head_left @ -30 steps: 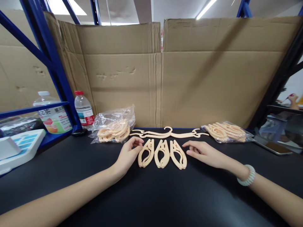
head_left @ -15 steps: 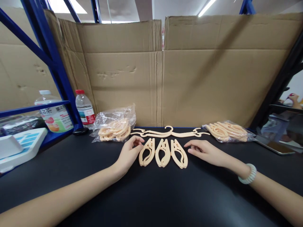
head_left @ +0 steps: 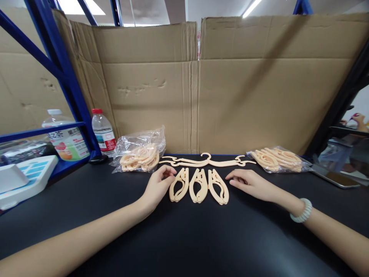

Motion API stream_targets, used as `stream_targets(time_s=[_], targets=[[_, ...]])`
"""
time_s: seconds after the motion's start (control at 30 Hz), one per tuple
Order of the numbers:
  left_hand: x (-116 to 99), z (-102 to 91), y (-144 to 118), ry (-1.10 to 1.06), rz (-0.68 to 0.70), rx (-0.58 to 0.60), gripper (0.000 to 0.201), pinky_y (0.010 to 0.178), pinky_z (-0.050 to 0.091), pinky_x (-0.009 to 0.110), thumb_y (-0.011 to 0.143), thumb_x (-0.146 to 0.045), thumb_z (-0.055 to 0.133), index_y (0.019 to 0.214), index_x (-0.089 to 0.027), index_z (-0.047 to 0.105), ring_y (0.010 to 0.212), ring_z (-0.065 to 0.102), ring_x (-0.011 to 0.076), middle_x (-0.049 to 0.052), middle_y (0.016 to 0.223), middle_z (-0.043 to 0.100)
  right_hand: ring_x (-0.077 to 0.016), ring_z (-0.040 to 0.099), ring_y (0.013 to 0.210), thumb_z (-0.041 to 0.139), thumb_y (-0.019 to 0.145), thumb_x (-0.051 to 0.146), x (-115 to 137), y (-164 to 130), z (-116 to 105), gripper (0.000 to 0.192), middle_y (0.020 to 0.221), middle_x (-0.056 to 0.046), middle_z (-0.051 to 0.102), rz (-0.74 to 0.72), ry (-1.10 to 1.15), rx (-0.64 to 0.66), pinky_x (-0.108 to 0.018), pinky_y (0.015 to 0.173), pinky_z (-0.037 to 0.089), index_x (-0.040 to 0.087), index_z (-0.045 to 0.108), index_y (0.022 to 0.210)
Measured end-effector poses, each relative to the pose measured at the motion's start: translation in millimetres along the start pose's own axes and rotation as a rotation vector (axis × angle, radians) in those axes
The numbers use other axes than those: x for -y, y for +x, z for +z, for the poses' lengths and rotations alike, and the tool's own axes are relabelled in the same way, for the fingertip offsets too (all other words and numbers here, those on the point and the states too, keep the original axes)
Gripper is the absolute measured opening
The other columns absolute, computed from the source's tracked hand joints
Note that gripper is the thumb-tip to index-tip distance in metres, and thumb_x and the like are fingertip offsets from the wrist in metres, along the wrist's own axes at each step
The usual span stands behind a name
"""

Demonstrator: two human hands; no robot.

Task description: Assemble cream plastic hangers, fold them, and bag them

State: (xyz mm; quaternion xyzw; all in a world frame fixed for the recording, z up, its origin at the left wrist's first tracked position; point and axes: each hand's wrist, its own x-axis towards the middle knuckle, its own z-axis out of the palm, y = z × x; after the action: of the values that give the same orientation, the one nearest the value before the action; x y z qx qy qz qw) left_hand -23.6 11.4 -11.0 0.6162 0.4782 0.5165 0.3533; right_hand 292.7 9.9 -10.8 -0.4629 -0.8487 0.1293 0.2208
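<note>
Three folded cream-coloured plastic hangers, a left one, a middle one and a right one, lie side by side on the black table. My left hand rests just left of the left folded hanger, fingers loosely curved, thumb apart from them and at or very near its edge. To the right of the right folded hanger lies my right hand, fingers loosely bent, holding nothing and apart from the hanger. Behind the row is an unfolded hanger, its hook pointing away from me.
Plastic bags of folded hangers lie at the back left and back right. A phone is at the right. A red-capped bottle and a white tray stand left. A cardboard wall closes the back.
</note>
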Motion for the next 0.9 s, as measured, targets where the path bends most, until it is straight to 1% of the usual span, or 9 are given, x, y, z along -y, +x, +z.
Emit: stream_targets(time_s=[0.2, 0.43, 0.63, 0.7, 0.77, 0.83, 0.9], targets=[[1, -0.3, 0, -0.012, 0.016, 0.012, 0.014, 0.059, 0.039, 0.024, 0.064, -0.022, 0.060, 0.077, -0.017, 0.058, 0.067, 0.052, 0.0141, -0.002, 0.070, 0.054, -0.0144, 0.050, 0.062, 0.045, 0.092, 0.039, 1, 0, 0, 0.031, 0.073, -0.002, 0.060, -0.002, -0.007, -0.007, -0.028, 0.060, 0.040, 0.018, 0.066, 0.101], [1, -1.2, 1, -0.020, 0.018, 0.023, 0.015, 0.062, 0.040, 0.025, 0.065, -0.022, 0.060, 0.078, -0.017, 0.058, 0.067, 0.052, 0.0136, -0.003, 0.070, 0.054, -0.0154, 0.053, 0.066, 0.044, 0.092, 0.034, -3, 1, 1, 0.029, 0.082, -0.005, 0.064, -0.009, -0.025, -0.006, -0.029, 0.062, 0.042, 0.019, 0.065, 0.103], [-2, 0.0, 0, -0.018, 0.014, 0.041, 0.015, 0.063, 0.041, 0.026, 0.065, -0.024, 0.061, 0.077, -0.017, 0.058, 0.068, 0.053, 0.0146, -0.002, 0.071, 0.055, -0.0163, 0.056, 0.069, 0.045, 0.091, 0.034, -5, 1, 1, 0.027, 0.086, -0.006, 0.064, -0.019, -0.032, -0.036, -0.031, 0.065, 0.046, 0.019, 0.065, 0.101], [-1, 0.2, 0, -0.023, 0.017, 0.043, 0.015, 0.063, 0.041, 0.026, 0.065, -0.025, 0.062, 0.077, -0.017, 0.058, 0.068, 0.053, 0.0146, -0.002, 0.070, 0.055, -0.0182, 0.058, 0.076, 0.045, 0.091, 0.034, -7, 2, 2, 0.027, 0.091, -0.007, 0.064, -0.024, -0.048, -0.071, -0.033, 0.070, 0.049, 0.019, 0.064, 0.102], [-1, 0.1, 1, -0.032, 0.025, 0.042, 0.015, 0.064, 0.042, 0.027, 0.065, -0.024, 0.062, 0.077, -0.017, 0.058, 0.068, 0.054, 0.0147, -0.002, 0.071, 0.056, -0.0217, 0.060, 0.091, 0.044, 0.091, 0.033, -14, 3, 5, 0.029, 0.103, -0.010, 0.063, -0.033, -0.081, -0.139, -0.038, 0.081, 0.050, 0.019, 0.060, 0.110], [0, 0.0, 1, -0.035, 0.029, 0.040, 0.015, 0.065, 0.042, 0.027, 0.064, -0.024, 0.062, 0.077, -0.017, 0.058, 0.069, 0.054, 0.0149, -0.002, 0.072, 0.056, -0.0255, 0.056, 0.109, 0.042, 0.091, 0.033, -24, 4, 7, 0.037, 0.118, -0.013, 0.059, -0.040, -0.143, -0.212, -0.045, 0.095, 0.045, 0.018, 0.053, 0.123], [1, -0.1, 1, -0.029, 0.027, 0.035, 0.015, 0.066, 0.042, 0.027, 0.065, -0.024, 0.062, 0.077, -0.018, 0.058, 0.071, 0.054, 0.0152, -0.001, 0.073, 0.056, -0.0288, 0.047, 0.123, 0.040, 0.092, 0.033, -37, 5, 11, 0.045, 0.132, -0.016, 0.052, -0.030, -0.222, -0.247, -0.051, 0.104, 0.037, 0.016, 0.044, 0.133]])
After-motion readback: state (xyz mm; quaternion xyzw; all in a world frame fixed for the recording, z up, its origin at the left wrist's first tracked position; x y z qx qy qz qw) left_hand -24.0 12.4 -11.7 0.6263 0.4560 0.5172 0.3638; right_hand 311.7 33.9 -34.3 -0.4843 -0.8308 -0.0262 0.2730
